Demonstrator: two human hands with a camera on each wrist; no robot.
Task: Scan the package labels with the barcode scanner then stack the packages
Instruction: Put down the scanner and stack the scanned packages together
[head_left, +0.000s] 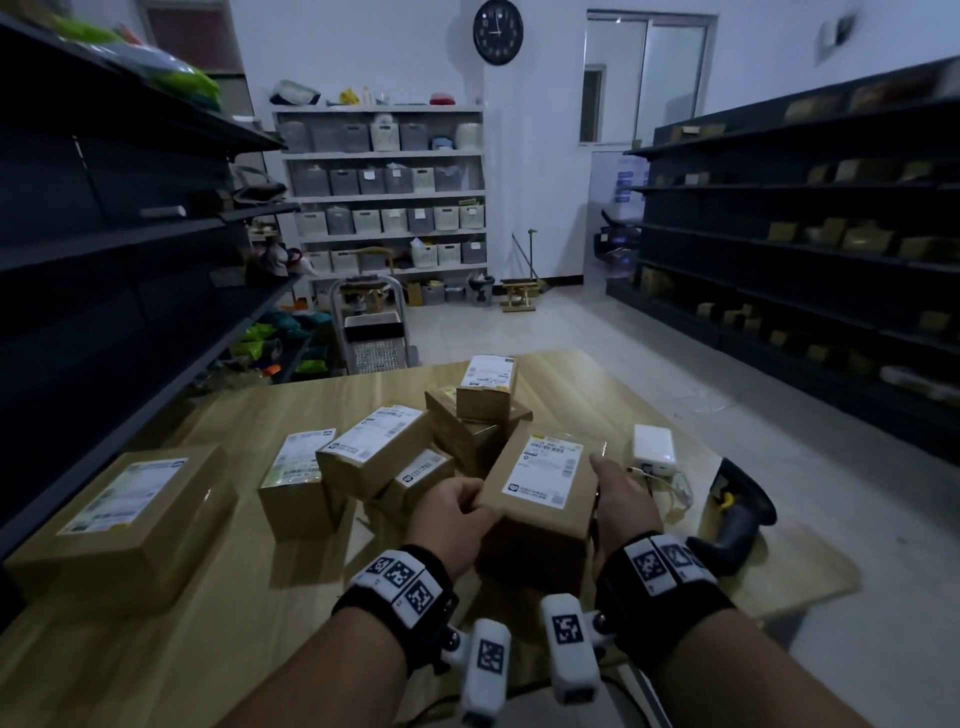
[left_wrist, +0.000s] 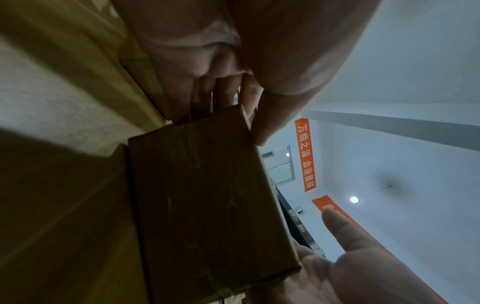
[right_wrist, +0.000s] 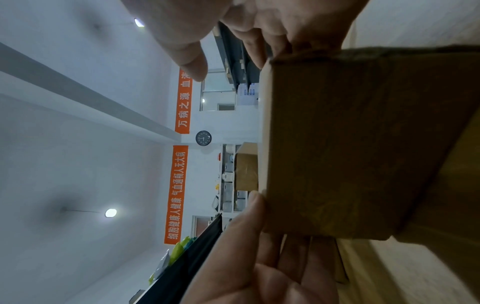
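Both hands hold one brown cardboard package (head_left: 540, 486), white label facing up, in front of the pile. My left hand (head_left: 470, 501) grips its left end, thumb on top and fingers underneath. My right hand (head_left: 610, 486) grips the right end with the thumb lifted off the box. In the left wrist view the package (left_wrist: 207, 201) shows a plain brown face below my left hand (left_wrist: 233, 98). In the right wrist view the package (right_wrist: 350, 144) fills the right side, with my right hand (right_wrist: 246, 47) at its top corner. The black barcode scanner (head_left: 737, 519) lies on the table to the right.
Several labelled packages (head_left: 379, 452) are piled behind the held one, and a larger box (head_left: 124, 514) lies at the left. A white adapter (head_left: 653, 444) with a cable sits near the scanner. Dark shelving runs along both sides of the wooden table (head_left: 234, 649).
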